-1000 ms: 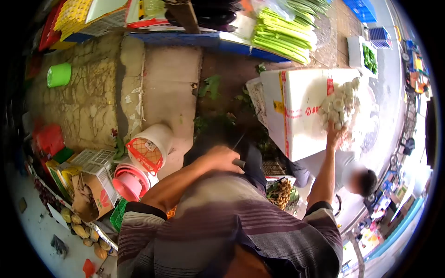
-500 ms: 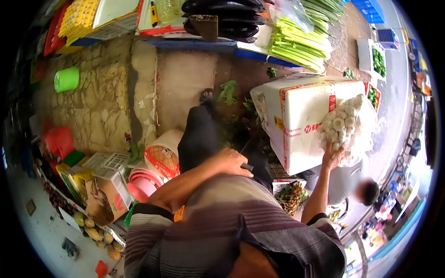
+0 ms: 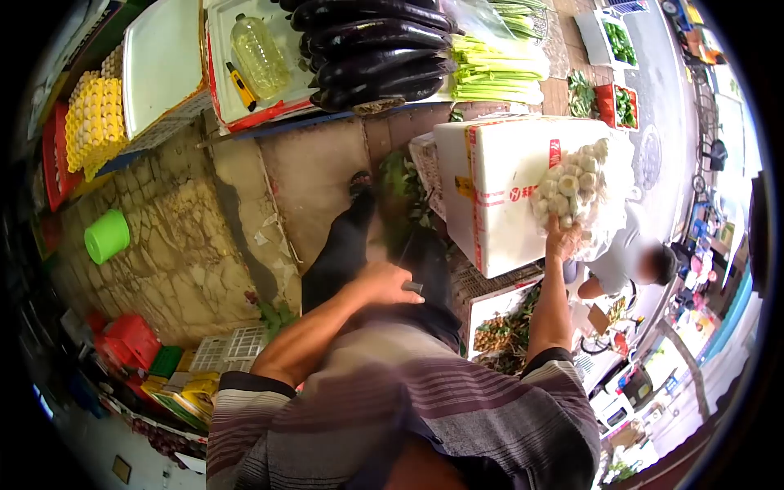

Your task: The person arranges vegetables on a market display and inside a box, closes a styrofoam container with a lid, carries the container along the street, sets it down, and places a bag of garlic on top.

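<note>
A clear bag of white garlic bulbs (image 3: 581, 181) lies against the white foam box (image 3: 498, 196) with red-and-white tape. My right hand (image 3: 563, 239) grips the near edge of the bag, its fingers pressed against the bulbs. Low in front of my body, my left hand (image 3: 382, 283) is closed around a short dark grey handle (image 3: 413, 287). What the handle belongs to is blurred against my dark trousers, so I cannot tell the tool's kind.
Eggplants (image 3: 376, 49) and celery (image 3: 498, 69) lie on the stall ahead, beside a plastic bottle (image 3: 260, 57) and a yellow cutter (image 3: 242, 87). A green bucket (image 3: 107, 237) stands left. A person in grey (image 3: 612, 257) is beyond the box at right.
My view has shifted, so the box and garlic appear farther left and higher. Both hands keep their holds, and the garlic stays in about the same place on the box.
</note>
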A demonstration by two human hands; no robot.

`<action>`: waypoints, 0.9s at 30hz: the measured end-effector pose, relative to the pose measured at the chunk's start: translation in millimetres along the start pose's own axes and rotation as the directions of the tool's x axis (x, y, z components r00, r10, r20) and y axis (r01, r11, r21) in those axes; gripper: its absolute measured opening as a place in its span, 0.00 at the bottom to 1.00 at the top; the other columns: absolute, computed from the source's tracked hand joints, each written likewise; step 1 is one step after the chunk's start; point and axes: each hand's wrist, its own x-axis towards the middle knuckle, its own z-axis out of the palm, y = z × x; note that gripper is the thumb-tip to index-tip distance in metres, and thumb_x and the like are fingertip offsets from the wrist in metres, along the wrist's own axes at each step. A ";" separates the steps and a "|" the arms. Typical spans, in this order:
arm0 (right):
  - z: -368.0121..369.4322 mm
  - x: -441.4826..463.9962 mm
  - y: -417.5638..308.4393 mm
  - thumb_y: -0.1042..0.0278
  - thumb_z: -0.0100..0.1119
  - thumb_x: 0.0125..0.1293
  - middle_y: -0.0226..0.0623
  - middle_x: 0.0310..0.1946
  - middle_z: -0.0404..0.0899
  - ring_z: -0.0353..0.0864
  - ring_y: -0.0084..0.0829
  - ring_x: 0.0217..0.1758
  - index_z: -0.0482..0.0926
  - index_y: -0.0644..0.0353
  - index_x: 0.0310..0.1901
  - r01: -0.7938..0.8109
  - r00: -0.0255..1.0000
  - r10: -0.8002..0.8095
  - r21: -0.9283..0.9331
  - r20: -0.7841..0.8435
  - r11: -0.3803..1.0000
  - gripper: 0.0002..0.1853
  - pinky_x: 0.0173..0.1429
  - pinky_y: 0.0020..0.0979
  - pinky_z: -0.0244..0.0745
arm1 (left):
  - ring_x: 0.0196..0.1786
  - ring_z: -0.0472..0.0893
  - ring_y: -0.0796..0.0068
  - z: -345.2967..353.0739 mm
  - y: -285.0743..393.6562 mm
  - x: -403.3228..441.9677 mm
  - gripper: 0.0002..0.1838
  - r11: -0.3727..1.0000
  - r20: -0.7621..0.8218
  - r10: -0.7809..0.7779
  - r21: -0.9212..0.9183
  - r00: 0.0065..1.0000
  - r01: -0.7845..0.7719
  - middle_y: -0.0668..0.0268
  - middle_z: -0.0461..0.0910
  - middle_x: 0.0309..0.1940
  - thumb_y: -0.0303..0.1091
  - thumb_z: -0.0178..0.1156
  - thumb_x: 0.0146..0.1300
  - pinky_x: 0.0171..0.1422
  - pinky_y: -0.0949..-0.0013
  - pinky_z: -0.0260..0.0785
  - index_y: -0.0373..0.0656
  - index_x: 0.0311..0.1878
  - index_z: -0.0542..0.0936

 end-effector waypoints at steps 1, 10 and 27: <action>-1.8 -15.3 -3.8 0.29 0.69 0.53 0.58 0.60 0.75 0.71 0.58 0.65 0.74 0.66 0.63 0.000 1.000 0.000 -0.007 -0.006 1.000 0.49 0.70 0.53 0.64 | 0.50 0.84 0.49 2.0 -2.5 -8.8 0.35 1.000 -0.044 0.020 0.009 0.999 -0.020 0.54 0.86 0.43 0.73 0.62 0.55 0.55 0.50 0.72 0.48 0.44 0.86; 0.7 -96.3 -35.0 0.29 0.69 0.51 0.52 0.63 0.73 0.66 0.56 0.70 0.70 0.55 0.69 -0.031 0.999 0.032 0.050 -0.020 0.998 0.49 0.70 0.59 0.60 | 0.47 0.85 0.51 -2.1 -8.1 -46.6 0.29 0.995 -0.137 0.049 0.089 0.989 -0.037 0.55 0.87 0.39 0.66 0.65 0.54 0.49 0.49 0.74 0.47 0.38 0.86; -69.2 -64.6 -17.7 0.31 0.67 0.55 0.48 0.62 0.77 0.71 0.51 0.70 0.73 0.53 0.69 -0.007 1.000 0.007 -0.001 -0.021 1.000 0.45 0.71 0.53 0.64 | 0.50 0.85 0.48 6.3 43.0 -159.2 0.34 0.959 -0.001 0.035 0.281 0.999 -0.033 0.51 0.86 0.44 0.67 0.64 0.55 0.54 0.50 0.75 0.47 0.51 0.84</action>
